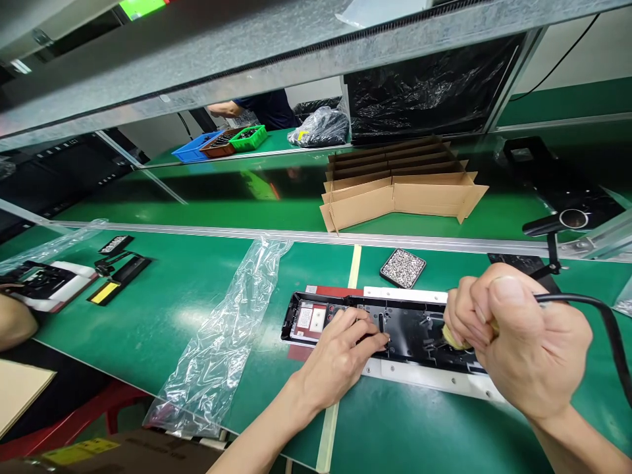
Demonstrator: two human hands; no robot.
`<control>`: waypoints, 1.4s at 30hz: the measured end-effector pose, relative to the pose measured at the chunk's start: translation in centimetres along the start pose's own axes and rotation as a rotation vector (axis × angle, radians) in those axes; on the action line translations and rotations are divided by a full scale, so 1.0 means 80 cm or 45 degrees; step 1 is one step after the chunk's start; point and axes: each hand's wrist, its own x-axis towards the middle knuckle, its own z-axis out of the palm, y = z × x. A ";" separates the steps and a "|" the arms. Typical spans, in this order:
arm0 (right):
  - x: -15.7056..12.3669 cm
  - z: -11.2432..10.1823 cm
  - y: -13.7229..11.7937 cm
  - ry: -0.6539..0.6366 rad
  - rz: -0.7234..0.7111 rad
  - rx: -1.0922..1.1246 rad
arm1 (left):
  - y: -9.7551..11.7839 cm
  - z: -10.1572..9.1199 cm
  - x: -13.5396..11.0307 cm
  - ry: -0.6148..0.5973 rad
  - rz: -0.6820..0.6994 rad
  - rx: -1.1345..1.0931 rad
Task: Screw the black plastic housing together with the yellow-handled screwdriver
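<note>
A long black plastic panel [415, 329] lies in a white fixture [429, 378] on the green bench. My left hand [340, 359] rests on the panel's middle, fingertips pressing a small black part. My right hand [518, 342] is fisted around a corded electric screwdriver [457, 337], whose yellowish tip stands on the panel's right part. Its black cable [607, 322] runs off to the right.
A small black tray of screws [403, 268] sits behind the panel. An empty clear plastic bag [222, 342] lies to the left. Folded cardboard dividers [399, 187] stand on the far conveyor. Another person's arm [14, 322] and black parts [116, 273] are at far left.
</note>
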 end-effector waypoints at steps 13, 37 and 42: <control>-0.001 -0.006 0.016 -0.009 -0.008 0.012 | -0.057 0.013 0.059 -0.113 -0.259 -0.109; -0.002 -0.013 0.012 -0.001 0.013 0.020 | -0.109 0.085 0.187 -0.499 -0.158 -0.090; 0.002 -0.009 0.010 -0.009 0.017 0.004 | -0.087 0.028 0.178 -0.391 -0.390 -0.191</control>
